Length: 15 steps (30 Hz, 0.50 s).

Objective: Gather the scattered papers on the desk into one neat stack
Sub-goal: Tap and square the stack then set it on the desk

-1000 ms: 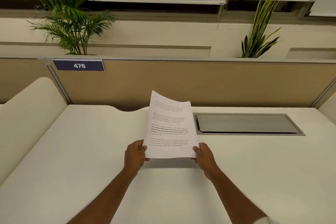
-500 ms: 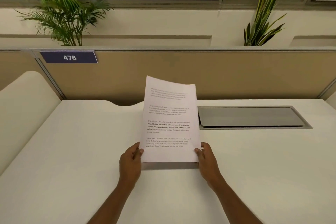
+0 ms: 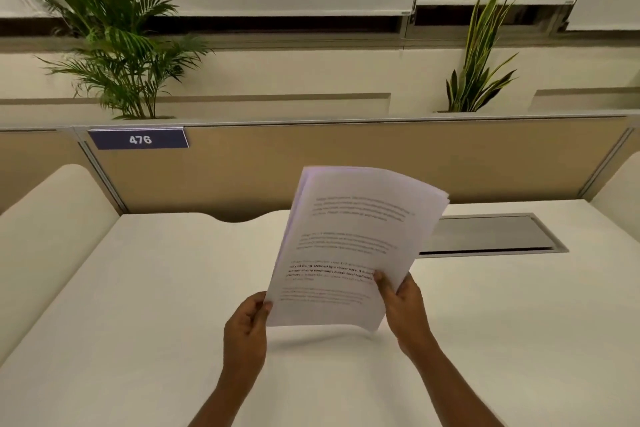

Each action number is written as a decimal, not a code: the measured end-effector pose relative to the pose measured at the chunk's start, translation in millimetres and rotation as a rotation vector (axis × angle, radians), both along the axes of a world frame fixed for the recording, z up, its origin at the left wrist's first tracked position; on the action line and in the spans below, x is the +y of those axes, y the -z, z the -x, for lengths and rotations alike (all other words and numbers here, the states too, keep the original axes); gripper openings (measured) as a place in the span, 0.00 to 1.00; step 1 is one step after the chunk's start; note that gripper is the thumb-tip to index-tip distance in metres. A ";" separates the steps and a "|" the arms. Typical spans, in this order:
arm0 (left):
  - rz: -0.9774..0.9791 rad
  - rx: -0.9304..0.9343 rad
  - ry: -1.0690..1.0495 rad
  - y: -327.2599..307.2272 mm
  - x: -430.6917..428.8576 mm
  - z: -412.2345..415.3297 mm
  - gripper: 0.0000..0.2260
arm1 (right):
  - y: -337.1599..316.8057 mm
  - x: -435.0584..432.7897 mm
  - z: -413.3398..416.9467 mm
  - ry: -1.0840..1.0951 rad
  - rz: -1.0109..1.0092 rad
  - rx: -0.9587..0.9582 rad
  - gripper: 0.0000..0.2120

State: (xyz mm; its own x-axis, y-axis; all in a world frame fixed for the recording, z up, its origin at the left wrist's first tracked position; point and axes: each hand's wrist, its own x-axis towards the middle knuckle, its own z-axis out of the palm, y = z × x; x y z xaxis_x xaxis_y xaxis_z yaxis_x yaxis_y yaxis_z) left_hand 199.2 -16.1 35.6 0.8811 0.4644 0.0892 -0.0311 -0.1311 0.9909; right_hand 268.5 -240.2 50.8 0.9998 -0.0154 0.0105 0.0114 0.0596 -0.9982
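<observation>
A stack of printed white papers is held above the white desk, tilted to the right with its top curling back. My left hand pinches the lower left corner of the stack. My right hand grips the lower right edge, thumb on the printed face. The sheets fan slightly at the top right. No loose papers show on the desk.
A grey metal cable hatch is set into the desk behind the papers. A tan partition with a blue "476" label closes the back. Two plants stand beyond it. Padded white side panels flank the desk.
The stack has lifted off the desk and tilted to the right. My right hand has risen along the right edge; the sheets now bend and fan at the top.
</observation>
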 end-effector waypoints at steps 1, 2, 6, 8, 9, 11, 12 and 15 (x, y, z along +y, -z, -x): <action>0.002 -0.003 0.009 2.8 -1.5 1.3 0.17 | -2.9 0.1 -1.0 0.009 -0.026 0.007 0.08; -0.001 -0.002 0.020 5.8 -2.4 2.2 0.15 | -4.9 0.1 -1.5 0.017 -0.037 0.013 0.07; 0.043 -0.039 0.111 1.9 1.7 1.0 0.11 | -7.7 0.7 -1.6 0.026 -0.065 0.016 0.07; 0.042 -0.087 0.147 -8.4 10.5 -6.9 0.14 | -6.1 1.9 -1.4 0.009 -0.062 0.022 0.07; 0.051 -0.093 0.160 -14.8 14.7 -13.1 0.17 | -4.9 2.9 -1.0 -0.001 -0.056 0.023 0.07; 0.104 -0.064 0.161 -30.6 19.0 -26.0 0.21 | -3.0 6.7 -1.0 -0.016 -0.058 0.025 0.07; 0.132 -0.042 0.160 -36.4 20.3 -32.0 0.22 | -3.0 8.9 -1.0 -0.022 -0.067 0.028 0.07; 0.136 0.004 0.196 -43.2 22.2 -43.6 0.18 | -2.1 14.5 -2.1 -0.054 -0.068 0.038 0.07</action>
